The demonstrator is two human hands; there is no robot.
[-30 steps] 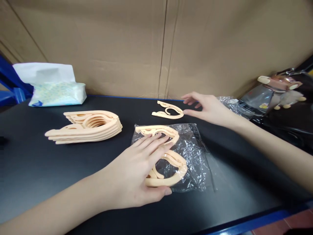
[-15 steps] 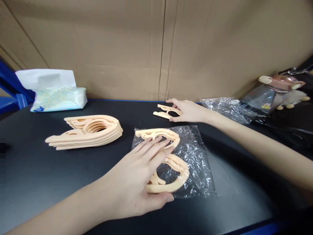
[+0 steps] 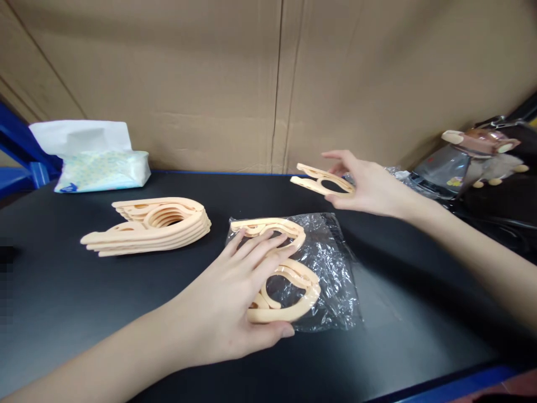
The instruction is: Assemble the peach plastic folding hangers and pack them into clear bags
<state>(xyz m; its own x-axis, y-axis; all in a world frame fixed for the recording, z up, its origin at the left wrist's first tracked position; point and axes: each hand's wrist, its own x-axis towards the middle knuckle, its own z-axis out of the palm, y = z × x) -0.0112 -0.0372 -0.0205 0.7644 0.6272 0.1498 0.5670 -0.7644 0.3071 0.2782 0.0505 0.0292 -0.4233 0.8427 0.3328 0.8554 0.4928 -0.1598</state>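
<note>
My left hand lies across a peach plastic folding hanger that rests on a clear plastic bag; fingers and thumb are closed round the hanger's near end. My right hand holds a second folded peach hanger in a pinch, lifted above the black table at the back centre. A stack of several more peach hangers lies to the left, apart from both hands.
A tissue pack sits at the back left beside a blue frame. A cardboard wall closes the back. Crumpled clear plastic and a bagged plush toy lie at the right. The table's blue front edge runs at lower right.
My right hand reached the small hanger at the back, closed on it and lifted it off the table toward the right. My left hand stayed on the hanger over the bag.
</note>
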